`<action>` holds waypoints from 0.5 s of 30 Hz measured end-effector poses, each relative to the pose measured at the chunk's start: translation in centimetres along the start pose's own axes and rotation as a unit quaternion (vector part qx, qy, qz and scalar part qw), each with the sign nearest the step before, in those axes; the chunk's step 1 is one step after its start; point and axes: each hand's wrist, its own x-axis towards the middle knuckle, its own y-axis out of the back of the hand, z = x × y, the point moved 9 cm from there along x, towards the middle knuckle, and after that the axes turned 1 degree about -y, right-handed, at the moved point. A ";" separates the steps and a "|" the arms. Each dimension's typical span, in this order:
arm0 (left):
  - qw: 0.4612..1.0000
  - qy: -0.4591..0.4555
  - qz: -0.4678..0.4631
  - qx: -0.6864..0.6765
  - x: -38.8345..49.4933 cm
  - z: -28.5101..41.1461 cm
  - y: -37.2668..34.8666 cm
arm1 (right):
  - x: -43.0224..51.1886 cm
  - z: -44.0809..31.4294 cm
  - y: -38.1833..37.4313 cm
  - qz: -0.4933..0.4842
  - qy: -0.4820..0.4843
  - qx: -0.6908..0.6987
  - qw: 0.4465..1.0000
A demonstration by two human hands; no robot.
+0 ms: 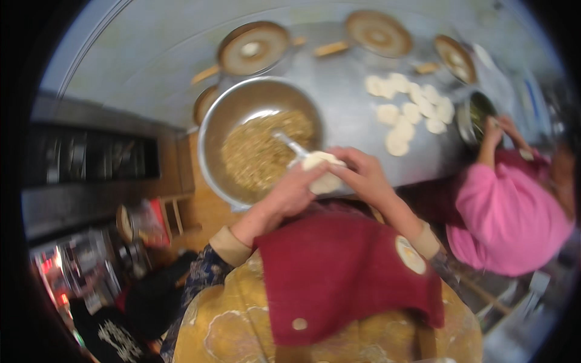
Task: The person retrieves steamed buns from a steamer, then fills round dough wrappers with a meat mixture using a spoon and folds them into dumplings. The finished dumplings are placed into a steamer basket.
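My left hand [294, 183] and my right hand [363, 174] meet in front of me around a pale piece of dough [323, 159]. Fingers of both hands press at its edge. A second pale, rounded part shows under my thumbs; whether it belongs to the same piece is blurred. Just to the left stands a large steel bowl [209, 170] with a chopped brown-yellow filling [258, 152]. A metal utensil [290, 143] runs from the filling toward my left hand; I cannot tell if the hand grips it. Several flat dough rounds [411, 113] lie to the right.
The steel table [336, 100] carries several round trays or lids [254, 47] with wooden handles along its far side. At right, a person in pink [508, 222] has both hands by a smaller metal bowl [464, 120]. A small wooden stool [174, 215] stands at left.
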 end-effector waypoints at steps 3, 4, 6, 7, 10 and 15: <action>0.994 0.105 0.035 -0.006 -3.7 -0.9 1.4 | -0.2 -0.1 -1.1 -0.038 -0.035 -0.129 0.990; 0.995 0.085 0.054 -0.013 -4.8 0.2 2.5 | -0.1 0.2 -1.3 -0.049 -0.050 -0.154 0.986; 0.995 0.048 0.089 -0.027 -8.0 3.2 5.2 | 2.7 -2.4 -1.2 0.022 0.087 -0.303 0.949; 0.989 -0.027 0.136 -0.059 -10.1 5.2 7.2 | 3.8 -3.3 -2.2 0.060 0.156 -0.366 0.915; 0.951 -0.149 0.272 -0.016 -13.1 7.9 13.6 | 7.9 0.2 -7.6 -0.042 0.152 -0.653 0.740; 0.922 -0.208 0.251 -0.210 -16.2 8.0 15.6 | 8.9 0.1 -7.4 -0.022 0.107 -0.693 0.712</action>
